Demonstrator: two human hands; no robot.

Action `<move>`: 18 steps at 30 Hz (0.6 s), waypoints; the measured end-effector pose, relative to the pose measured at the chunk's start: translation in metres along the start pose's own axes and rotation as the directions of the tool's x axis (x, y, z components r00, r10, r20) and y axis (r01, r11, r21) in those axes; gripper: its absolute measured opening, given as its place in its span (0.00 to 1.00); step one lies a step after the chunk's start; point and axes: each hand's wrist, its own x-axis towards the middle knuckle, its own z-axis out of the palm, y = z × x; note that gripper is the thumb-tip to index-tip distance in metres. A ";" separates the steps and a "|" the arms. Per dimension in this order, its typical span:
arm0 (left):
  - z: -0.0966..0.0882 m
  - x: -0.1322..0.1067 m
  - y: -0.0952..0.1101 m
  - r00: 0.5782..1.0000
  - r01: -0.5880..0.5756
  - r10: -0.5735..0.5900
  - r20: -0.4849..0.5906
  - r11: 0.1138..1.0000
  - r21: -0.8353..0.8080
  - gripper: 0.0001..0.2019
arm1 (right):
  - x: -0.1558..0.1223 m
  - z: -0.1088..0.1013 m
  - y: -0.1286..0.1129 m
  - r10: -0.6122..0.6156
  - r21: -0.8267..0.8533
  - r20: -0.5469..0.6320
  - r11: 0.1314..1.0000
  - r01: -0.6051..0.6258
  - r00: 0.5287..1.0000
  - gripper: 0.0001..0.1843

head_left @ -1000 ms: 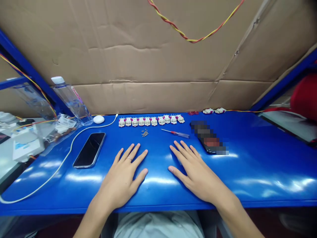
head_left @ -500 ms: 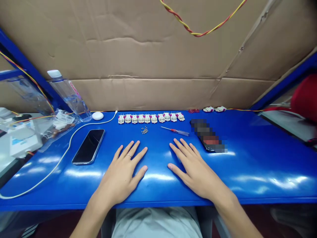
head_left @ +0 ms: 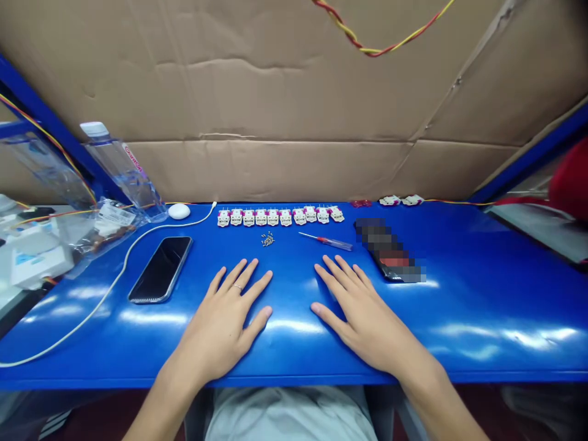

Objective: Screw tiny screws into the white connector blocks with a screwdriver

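My left hand (head_left: 220, 318) lies flat on the blue table (head_left: 482, 324), fingers spread, a thin ring on one finger. My right hand (head_left: 362, 321) rests the same way, touching nothing but the tabletop. A small heap of tiny metal screws (head_left: 267, 239) sits just beyond my left fingertips. Behind it stands a row of several white-and-magenta terminal connectors (head_left: 280, 217). A small red-handled screwdriver (head_left: 326, 241) lies beyond my right fingertips. A black smartphone (head_left: 160, 269) lies left of my left hand, and a second phone (head_left: 390, 266), partly pixelated, lies right of my right hand.
A white cable (head_left: 124, 283) curves along the table's left side near a white oval object (head_left: 179, 211). A plastic bottle (head_left: 122, 171) and plastic bags lie at the back left. Cardboard (head_left: 275, 92) forms the back wall, and a twisted red-yellow wire (head_left: 379, 48) hangs there.
My hands stay in place on the table. The view has drifted slightly, so the table and the things on it sit a little higher in the frame.
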 end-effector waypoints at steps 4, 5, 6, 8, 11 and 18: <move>0.000 0.000 0.001 1.000 -0.004 0.004 -0.003 1.000 0.019 0.29 | 0.000 0.002 0.002 -0.004 -0.011 -0.012 1.000 0.004 1.000 0.46; 0.000 0.000 0.001 1.000 -0.002 0.002 0.002 1.000 0.023 0.29 | 0.000 0.002 0.002 -0.003 -0.010 -0.011 1.000 0.003 1.000 0.46; 0.000 0.000 0.001 1.000 0.000 0.000 0.007 1.000 0.026 0.29 | -0.001 0.002 0.002 -0.002 -0.010 -0.010 1.000 0.002 1.000 0.46; 0.000 0.000 0.002 1.000 0.003 -0.004 0.011 1.000 0.030 0.29 | -0.001 0.003 0.002 -0.004 -0.012 -0.013 1.000 0.004 1.000 0.45; -0.001 0.000 0.003 1.000 0.003 -0.003 0.011 1.000 0.022 0.29 | -0.001 0.003 0.002 -0.005 -0.017 -0.030 1.000 0.005 1.000 0.44; -0.001 0.000 0.004 1.000 -0.001 0.001 0.014 1.000 0.001 0.30 | -0.001 0.003 0.002 0.006 -0.026 -0.025 1.000 -0.007 1.000 0.45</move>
